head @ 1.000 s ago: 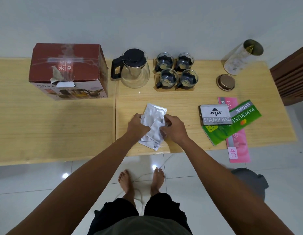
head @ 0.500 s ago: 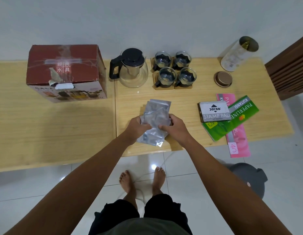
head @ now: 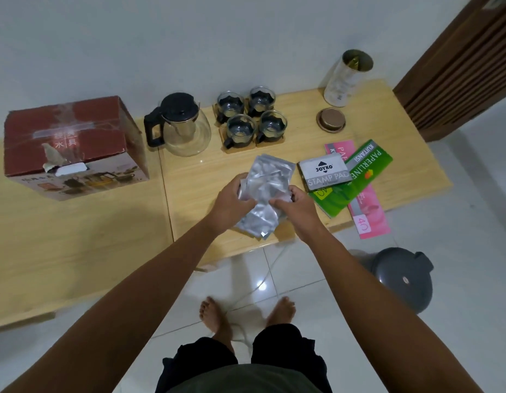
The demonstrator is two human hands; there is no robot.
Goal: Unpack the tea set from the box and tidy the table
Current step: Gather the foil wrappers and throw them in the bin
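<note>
I'm gripping the silver pouches [head: 264, 194] (a crinkled stack) with both left hand [head: 232, 204] and right hand [head: 295, 207] fingers above the desk [head: 189, 177].

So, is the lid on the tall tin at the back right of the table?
No, the tall tin stands open, and its round lid lies on the table in front of it.

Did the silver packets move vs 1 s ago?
Yes. The silver packets, earlier flat near the table's front edge, are now lifted by both hands, top edge closer to the cups and level with the stamp pad.
</note>
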